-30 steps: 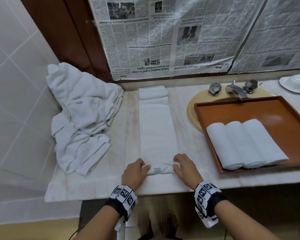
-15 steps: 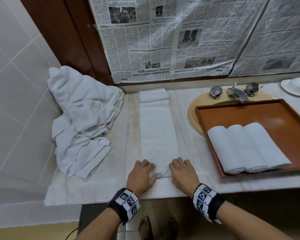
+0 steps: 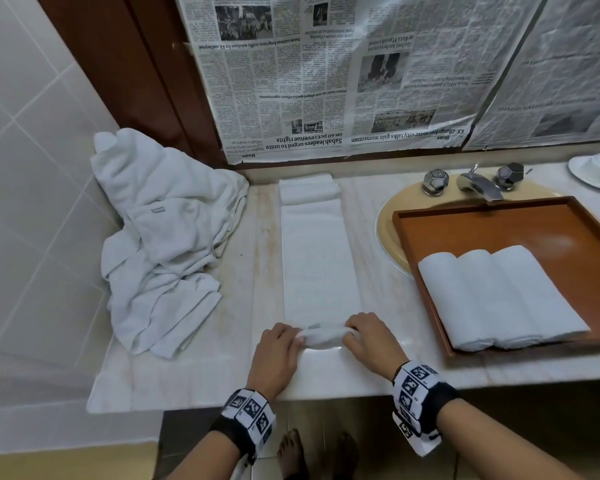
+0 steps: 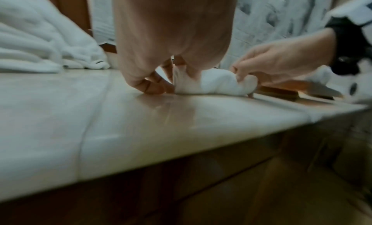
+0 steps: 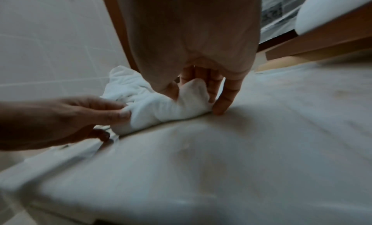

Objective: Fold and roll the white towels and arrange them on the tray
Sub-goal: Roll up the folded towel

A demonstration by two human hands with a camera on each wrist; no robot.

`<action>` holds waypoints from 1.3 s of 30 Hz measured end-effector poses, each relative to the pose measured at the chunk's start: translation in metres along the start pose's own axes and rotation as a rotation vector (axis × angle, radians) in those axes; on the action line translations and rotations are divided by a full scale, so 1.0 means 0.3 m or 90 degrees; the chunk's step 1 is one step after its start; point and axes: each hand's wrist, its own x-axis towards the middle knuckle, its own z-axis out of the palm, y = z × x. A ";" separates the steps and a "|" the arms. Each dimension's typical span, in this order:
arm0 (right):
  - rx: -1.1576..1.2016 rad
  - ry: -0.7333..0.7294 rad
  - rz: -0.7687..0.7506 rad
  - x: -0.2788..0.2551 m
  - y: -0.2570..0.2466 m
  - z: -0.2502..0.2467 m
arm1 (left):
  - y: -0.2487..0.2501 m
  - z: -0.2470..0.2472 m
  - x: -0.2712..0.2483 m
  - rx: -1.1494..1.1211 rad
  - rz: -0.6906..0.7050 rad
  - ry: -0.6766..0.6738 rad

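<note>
At the far left, a heap of crumpled white towels [image 3: 160, 237], soft terry cloth in loose folds, is piled against a tiled wall on a pale, glossy marble tabletop [image 3: 194, 375]. At the centre, a long folded towel [image 3: 321, 258] is laid flat in a narrow strip; its far end is doubled over, and its near end is wound into a short, tight roll. That roll is gripped by the left hand [image 3: 278, 351] at one end and the right hand [image 3: 369, 341] at the other, thumbs and curled fingers pressed into the cloth. The fingertips are partly hidden by the roll. To the right, a rectangular brown wooden tray [image 3: 499, 223] is set over a cream basin, whose bowl is mostly covered. Three rolled towels [image 3: 499, 299] are laid touching, side by side, on the tray. The tray's right edge is cut off.
</note>
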 end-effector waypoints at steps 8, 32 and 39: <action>0.143 0.128 0.020 -0.004 0.037 0.013 | 0.025 -0.059 0.065 -0.164 -0.227 0.071; 0.030 0.038 -0.023 0.010 0.020 -0.007 | 0.033 -0.033 0.085 0.073 -0.010 -0.092; 0.104 0.012 0.033 0.009 0.043 -0.051 | 0.034 -0.053 0.067 -0.009 -0.106 -0.048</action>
